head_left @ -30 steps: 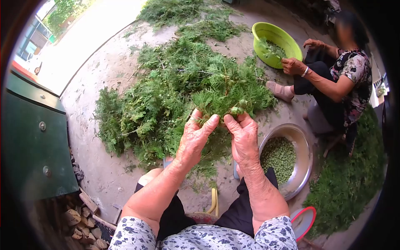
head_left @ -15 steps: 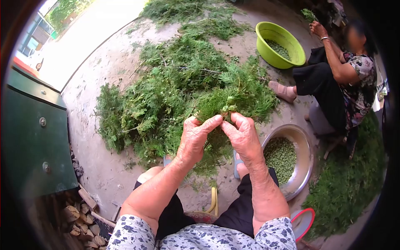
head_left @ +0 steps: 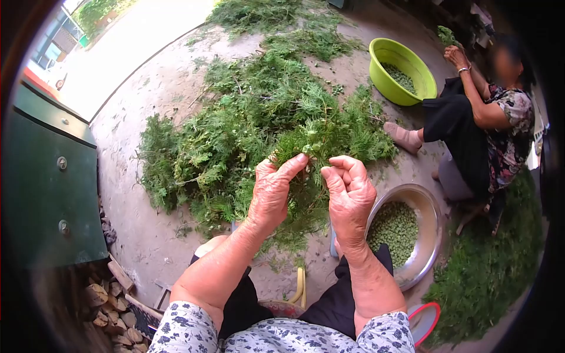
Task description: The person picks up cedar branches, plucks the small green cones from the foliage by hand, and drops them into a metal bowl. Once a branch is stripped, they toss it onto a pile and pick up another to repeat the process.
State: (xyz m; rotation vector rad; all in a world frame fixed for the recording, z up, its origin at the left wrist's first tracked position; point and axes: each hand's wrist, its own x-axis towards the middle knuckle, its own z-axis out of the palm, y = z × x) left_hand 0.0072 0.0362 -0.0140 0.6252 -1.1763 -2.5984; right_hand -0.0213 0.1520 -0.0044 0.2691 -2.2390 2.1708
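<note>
In the head view, your right hand (head_left: 350, 194) has come off the sprig (head_left: 315, 140) it was pinching half a second ago. It has drawn back toward you with its fingers curled in, and I cannot tell whether that grip encloses anything. Your left hand (head_left: 273, 191) keeps its grip clenched on the sprig's stem, holding it up over the heap of branches (head_left: 235, 123). The sprig now hangs from one hand only, at 12 o'clock from your wrists, so that pull looks finished. The steel bowl (head_left: 434, 232) of green seeds (head_left: 393, 226) sits at 4 o'clock, near your right hand.

You have no desk. Everything lies on a bare concrete floor (head_left: 147, 100) strewn with cuttings. Another person (head_left: 500, 129) sits at 2 o'clock with one hand raised, beside a lime basin (head_left: 385, 82). A green metal cabinet (head_left: 47, 182) stands at 9 o'clock, firewood (head_left: 106, 300) is stacked at 7 o'clock, and bright daylight comes in at 11 o'clock.
</note>
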